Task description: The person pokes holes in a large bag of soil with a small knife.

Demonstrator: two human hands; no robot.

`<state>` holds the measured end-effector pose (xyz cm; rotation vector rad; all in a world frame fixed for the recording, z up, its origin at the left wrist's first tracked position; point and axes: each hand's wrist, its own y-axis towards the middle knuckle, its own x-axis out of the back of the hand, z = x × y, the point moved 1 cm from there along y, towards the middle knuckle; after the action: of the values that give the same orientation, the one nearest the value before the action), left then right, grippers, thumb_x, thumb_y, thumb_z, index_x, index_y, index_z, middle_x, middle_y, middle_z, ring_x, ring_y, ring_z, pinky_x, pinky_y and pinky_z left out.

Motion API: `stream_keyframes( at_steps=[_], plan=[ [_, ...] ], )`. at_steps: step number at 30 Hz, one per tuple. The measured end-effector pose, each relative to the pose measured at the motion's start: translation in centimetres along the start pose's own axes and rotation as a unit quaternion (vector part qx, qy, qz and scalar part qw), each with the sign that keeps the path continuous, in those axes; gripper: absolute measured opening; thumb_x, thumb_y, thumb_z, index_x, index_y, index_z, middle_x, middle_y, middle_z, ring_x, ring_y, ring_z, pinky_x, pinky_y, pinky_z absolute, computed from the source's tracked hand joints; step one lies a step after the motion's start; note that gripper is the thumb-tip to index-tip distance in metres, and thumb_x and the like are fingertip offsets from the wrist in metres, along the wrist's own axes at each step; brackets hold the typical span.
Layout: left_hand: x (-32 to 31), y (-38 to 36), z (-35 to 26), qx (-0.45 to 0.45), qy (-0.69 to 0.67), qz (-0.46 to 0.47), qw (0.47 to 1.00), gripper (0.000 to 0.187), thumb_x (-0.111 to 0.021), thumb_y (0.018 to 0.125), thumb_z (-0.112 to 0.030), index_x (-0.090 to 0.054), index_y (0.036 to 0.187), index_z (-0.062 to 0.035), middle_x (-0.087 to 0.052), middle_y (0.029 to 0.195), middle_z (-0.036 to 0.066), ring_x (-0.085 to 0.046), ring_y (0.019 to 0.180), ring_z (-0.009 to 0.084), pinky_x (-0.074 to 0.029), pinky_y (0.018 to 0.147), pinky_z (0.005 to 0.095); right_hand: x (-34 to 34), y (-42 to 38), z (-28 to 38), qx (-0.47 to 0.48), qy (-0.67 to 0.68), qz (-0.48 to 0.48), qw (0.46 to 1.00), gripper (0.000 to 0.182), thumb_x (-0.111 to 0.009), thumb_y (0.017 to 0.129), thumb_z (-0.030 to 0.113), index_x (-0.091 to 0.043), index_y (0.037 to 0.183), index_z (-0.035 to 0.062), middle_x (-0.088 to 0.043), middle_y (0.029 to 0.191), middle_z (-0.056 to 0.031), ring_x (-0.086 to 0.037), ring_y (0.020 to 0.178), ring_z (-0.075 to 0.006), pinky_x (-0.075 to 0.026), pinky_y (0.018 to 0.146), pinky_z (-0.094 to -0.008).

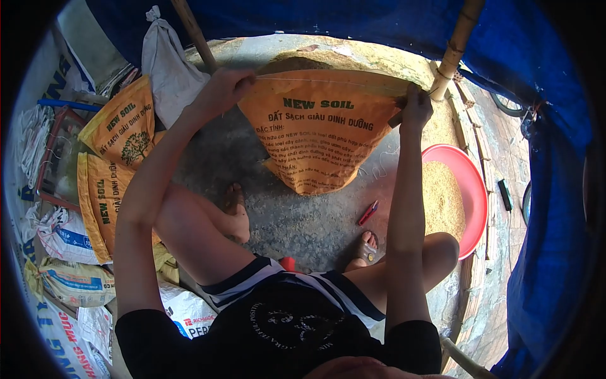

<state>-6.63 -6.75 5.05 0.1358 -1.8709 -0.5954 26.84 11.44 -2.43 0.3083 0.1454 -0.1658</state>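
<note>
An orange printed soil sack (319, 142) hangs stretched out in front of me, its lower end near the grey floor. My left hand (232, 87) is closed at the sack's upper left corner, and my right hand (416, 108) pinches the upper right corner. Along the top edge runs a thin white thread (328, 81), pulled nearly straight between the hands. A small dark object (396, 119) shows beside my right fingers; its kind I cannot make out. On the floor below the sack lies a red-handled tool (368, 213).
At the right stands a pink basin (475, 208) with grainy yellowish material (440, 202). Two filled orange sacks (123, 123) and a tied white sack (167, 69) are at the left. Bamboo poles (456, 50) and blue tarp (555, 126) border the area.
</note>
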Motion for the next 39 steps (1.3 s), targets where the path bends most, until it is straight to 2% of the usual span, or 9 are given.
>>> stream_keyframes(
  at_steps=[5,11,17,22,27,29,31,36,39],
  plan=[
    [1.9,0.0,-0.1,0.068,-0.101,-0.096,0.988,0.018,-0.05,0.086,-0.014,-0.056,0.085,0.0024,-0.054,0.057,0.01,-0.048,0.048,0.0117,-0.036,0.048,0.029,0.8,0.3,0.2,-0.016,-0.024,0.016,0.999,0.028,-0.058,0.086,0.025,-0.057,0.09,-0.0034,-0.055,0.061,-0.0055,-0.044,0.04,-0.0089,-0.038,0.038,-0.0224],
    [3.2,0.2,2.9,0.153,0.031,-0.129,0.979,0.025,-0.056,0.083,-0.025,-0.057,0.086,-0.0003,-0.054,0.06,0.008,-0.049,0.051,0.0142,-0.036,0.049,0.0304,0.3,-0.1,1.1,0.035,-0.001,-0.03,0.999,0.034,-0.056,0.084,0.018,-0.05,0.111,-0.0025,-0.057,0.098,-0.0127,-0.049,0.043,-0.011,-0.039,0.037,-0.0238],
    [4.5,-0.4,3.6,0.211,0.13,0.02,0.968,0.023,-0.062,0.079,-0.023,-0.06,0.089,-0.0021,-0.06,0.069,0.011,-0.061,0.067,0.0203,-0.045,0.061,0.0328,0.5,-0.2,2.9,0.038,0.012,-0.053,0.998,0.035,-0.053,0.082,0.01,-0.047,0.113,-0.0027,-0.055,0.1,-0.0126,-0.05,0.045,-0.0126,-0.041,0.04,-0.0257],
    [3.2,-1.3,6.7,0.223,0.078,0.015,0.971,0.029,-0.063,0.077,-0.028,-0.061,0.092,-0.003,-0.063,0.078,0.012,-0.062,0.078,0.025,-0.047,0.07,0.0348,-1.6,-1.7,4.9,0.005,0.062,-0.033,0.998,0.044,-0.05,0.079,0.006,-0.033,0.119,-0.0004,-0.05,0.096,-0.0158,-0.053,0.054,-0.0149,-0.042,0.042,-0.0259],
    [1.5,-2.6,11.4,0.313,0.228,0.03,0.922,0.036,-0.062,0.077,-0.034,-0.062,0.094,-0.0023,-0.064,0.087,0.012,-0.061,0.083,0.0257,-0.047,0.073,0.0364,-4.2,-5.6,7.6,0.029,0.074,0.152,0.985,0.046,-0.049,0.082,0.004,-0.029,0.123,0.0009,-0.055,0.088,-0.0149,-0.054,0.054,-0.0161,-0.044,0.044,-0.0241],
    [1.6,-1.1,10.1,0.278,0.09,-0.064,0.954,0.032,-0.062,0.079,-0.032,-0.063,0.094,-0.0027,-0.064,0.084,0.012,-0.061,0.082,0.0239,-0.046,0.072,0.0319,-5.4,-8.0,9.0,0.016,0.077,0.2,0.977,0.047,-0.049,0.083,0.004,-0.029,0.125,0.0015,-0.058,0.085,-0.0133,-0.053,0.05,-0.0155,-0.044,0.043,-0.0239],
    [2.3,0.8,4.5,0.175,-0.012,-0.079,0.981,0.033,-0.06,0.081,-0.032,-0.064,0.093,-0.0022,-0.063,0.087,0.012,-0.06,0.083,0.0253,-0.046,0.074,0.033,-6.6,-9.9,9.6,-0.008,0.027,0.373,0.927,0.045,-0.046,0.086,0.006,-0.031,0.129,0.0037,-0.059,0.084,-0.0108,-0.051,0.046,-0.0113,-0.039,0.036,-0.0212],
    [-1.2,2.7,-1.5,-0.031,0.02,-0.098,0.995,0.032,-0.062,0.079,-0.03,-0.062,0.092,-0.0007,-0.062,0.087,0.013,-0.059,0.082,0.0259,-0.045,0.075,0.0335,-7.8,-11.9,8.5,-0.015,-0.066,0.48,0.875,0.039,-0.046,0.088,0.011,-0.039,0.126,0.0037,-0.059,0.076,-0.0069,-0.048,0.043,-0.0071,-0.036,0.033,-0.0197],
    [-2.7,3.2,-0.6,0.031,-0.028,-0.041,0.998,0.033,-0.065,0.076,-0.031,-0.06,0.092,-0.0023,-0.061,0.088,0.012,-0.056,0.087,0.0268,-0.043,0.077,0.0354,-7.9,-12.0,8.1,-0.01,-0.098,0.514,0.852,0.037,-0.047,0.088,0.011,-0.041,0.123,0.0014,-0.059,0.074,-0.0087,-0.05,0.044,-0.0088,-0.041,0.04,-0.0228]
  ],
)
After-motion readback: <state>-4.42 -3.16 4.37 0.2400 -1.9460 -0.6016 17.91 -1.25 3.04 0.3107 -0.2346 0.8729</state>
